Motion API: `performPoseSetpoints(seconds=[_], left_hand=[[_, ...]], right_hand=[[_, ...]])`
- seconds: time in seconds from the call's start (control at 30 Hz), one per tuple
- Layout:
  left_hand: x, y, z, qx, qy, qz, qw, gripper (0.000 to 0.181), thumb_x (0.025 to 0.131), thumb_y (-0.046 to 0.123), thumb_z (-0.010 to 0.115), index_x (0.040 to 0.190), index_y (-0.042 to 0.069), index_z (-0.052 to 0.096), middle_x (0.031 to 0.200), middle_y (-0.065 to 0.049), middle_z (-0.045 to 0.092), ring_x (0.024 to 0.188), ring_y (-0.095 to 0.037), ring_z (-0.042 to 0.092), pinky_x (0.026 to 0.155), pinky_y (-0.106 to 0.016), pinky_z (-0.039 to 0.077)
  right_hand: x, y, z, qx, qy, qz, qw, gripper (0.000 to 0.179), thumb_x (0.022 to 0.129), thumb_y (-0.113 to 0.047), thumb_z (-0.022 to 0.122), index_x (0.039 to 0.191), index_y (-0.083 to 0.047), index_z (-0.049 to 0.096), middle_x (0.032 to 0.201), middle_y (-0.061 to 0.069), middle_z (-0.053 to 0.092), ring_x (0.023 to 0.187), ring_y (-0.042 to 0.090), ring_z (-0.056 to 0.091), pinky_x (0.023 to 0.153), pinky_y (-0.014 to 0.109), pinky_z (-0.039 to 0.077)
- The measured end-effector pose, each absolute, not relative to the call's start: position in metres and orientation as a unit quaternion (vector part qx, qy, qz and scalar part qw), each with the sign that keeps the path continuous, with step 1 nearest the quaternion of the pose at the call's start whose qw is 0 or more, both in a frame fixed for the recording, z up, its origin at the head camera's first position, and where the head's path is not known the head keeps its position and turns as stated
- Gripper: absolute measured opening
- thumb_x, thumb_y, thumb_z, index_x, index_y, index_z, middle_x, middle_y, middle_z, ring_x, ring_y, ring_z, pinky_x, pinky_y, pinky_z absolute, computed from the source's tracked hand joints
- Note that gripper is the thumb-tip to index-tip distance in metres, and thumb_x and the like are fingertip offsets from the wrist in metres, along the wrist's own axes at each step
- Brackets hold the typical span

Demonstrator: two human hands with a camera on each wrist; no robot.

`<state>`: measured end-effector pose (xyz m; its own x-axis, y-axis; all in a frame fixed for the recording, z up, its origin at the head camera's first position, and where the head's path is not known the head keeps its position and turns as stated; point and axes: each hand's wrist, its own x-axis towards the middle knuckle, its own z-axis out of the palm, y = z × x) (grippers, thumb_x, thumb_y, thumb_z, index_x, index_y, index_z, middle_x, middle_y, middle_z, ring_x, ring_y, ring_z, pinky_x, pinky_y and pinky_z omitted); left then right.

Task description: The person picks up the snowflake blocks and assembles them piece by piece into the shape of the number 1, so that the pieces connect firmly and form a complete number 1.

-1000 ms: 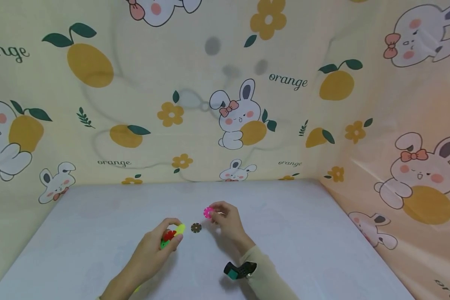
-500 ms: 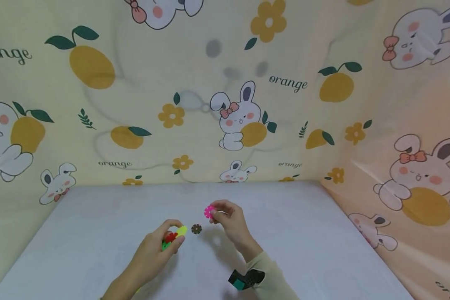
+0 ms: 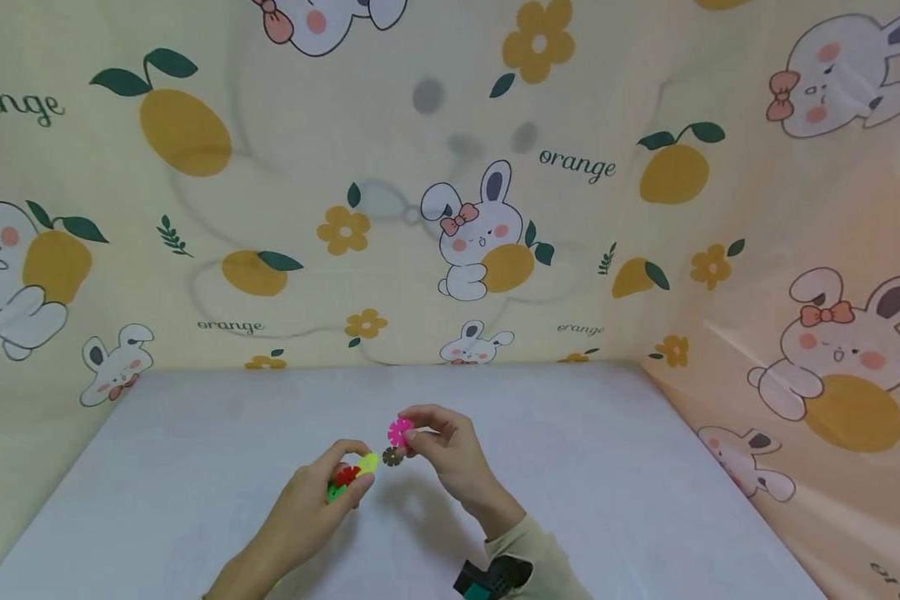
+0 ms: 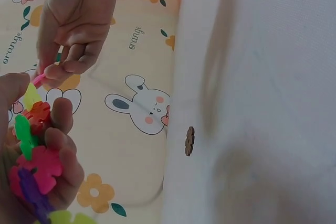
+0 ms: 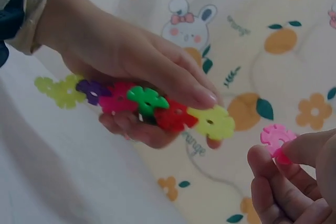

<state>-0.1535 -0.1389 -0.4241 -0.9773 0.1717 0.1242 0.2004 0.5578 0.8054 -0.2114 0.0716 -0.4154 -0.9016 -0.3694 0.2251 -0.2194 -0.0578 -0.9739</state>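
Note:
My left hand (image 3: pixel 296 508) holds a chain of notched plastic snowflake discs, linked edge to edge. In the right wrist view its end is a yellow disc (image 5: pixel 211 123), followed by a red disc (image 5: pixel 176 117), a green disc (image 5: pixel 148 101), a pink one, a purple disc (image 5: pixel 93 92) and yellow-green ones. Between thumb and fingertips, my right hand (image 3: pixel 461 458) pinches a single pink snowflake disc (image 3: pixel 398 432). That disc is close to the chain's yellow end, with a gap between them in the right wrist view. A brown snowflake disc (image 4: pixel 189 141) lies on the table below the hands.
The white table (image 3: pixel 607 483) reaches back to a curtain (image 3: pixel 307 150) printed with rabbits and oranges, which also runs along the right side. A dark band (image 3: pixel 495 577) sits on the right wrist. Shadows of both hands fall on the tabletop.
My right hand has brought the pink disc left and slightly down, toward the chain's yellow end. The left hand has shifted slightly right with the chain. The brown disc stays put.

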Motion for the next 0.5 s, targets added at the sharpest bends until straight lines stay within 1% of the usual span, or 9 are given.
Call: performPoseSetpoints(seconds=[0.13,0.2,0.3,0.4,0.5], left_hand=[[-0.152,-0.139,-0.424,-0.116,-0.879,-0.461,0.025,0.030,0.097,0.039,0.067,0.122,0.024,0.058,0.069,0.005,0.064,0.059,-0.005,0.051,0.060,-0.021,0.042],[-0.151,-0.139,-0.425,-0.125,-0.879,-0.459,0.032,0.029,0.098,0.037,0.067,0.121,0.024,0.058,0.068,0.007,0.062,0.059,-0.004,0.051,0.059,-0.021,0.043],[-0.151,-0.139,-0.426,-0.133,-0.878,-0.457,0.045,0.028,0.098,0.035,0.067,0.121,0.024,0.058,0.066,0.010,0.060,0.058,-0.003,0.051,0.059,-0.021,0.043],[-0.151,-0.140,-0.426,-0.134,-0.878,-0.457,0.052,0.027,0.097,0.033,0.068,0.121,0.024,0.058,0.065,0.011,0.059,0.058,-0.003,0.051,0.059,-0.021,0.044],[-0.152,-0.141,-0.425,-0.133,-0.875,-0.464,0.051,0.027,0.097,0.031,0.069,0.120,0.024,0.059,0.065,0.011,0.059,0.058,-0.004,0.051,0.058,-0.021,0.043]], right_hand=[[-0.208,0.066,-0.417,-0.236,0.668,-0.704,0.061,0.023,0.099,0.000,0.059,0.120,0.009,0.062,0.103,0.010,0.065,0.076,0.009,0.072,0.076,0.023,0.058],[-0.207,0.063,-0.418,-0.242,0.667,-0.703,0.058,0.021,0.099,0.000,0.059,0.117,0.010,0.061,0.101,0.012,0.065,0.073,0.008,0.072,0.073,0.022,0.057],[-0.205,0.060,-0.420,-0.247,0.674,-0.694,0.054,0.019,0.099,-0.002,0.060,0.115,0.009,0.061,0.101,0.020,0.065,0.071,0.007,0.069,0.073,0.022,0.057],[-0.204,0.058,-0.421,-0.247,0.684,-0.685,0.049,0.018,0.099,-0.002,0.059,0.113,0.008,0.062,0.103,0.027,0.064,0.071,0.007,0.068,0.074,0.022,0.057],[-0.203,0.057,-0.422,-0.245,0.691,-0.679,0.039,0.017,0.098,-0.002,0.059,0.112,0.007,0.062,0.104,0.030,0.063,0.070,0.007,0.066,0.074,0.023,0.056]])
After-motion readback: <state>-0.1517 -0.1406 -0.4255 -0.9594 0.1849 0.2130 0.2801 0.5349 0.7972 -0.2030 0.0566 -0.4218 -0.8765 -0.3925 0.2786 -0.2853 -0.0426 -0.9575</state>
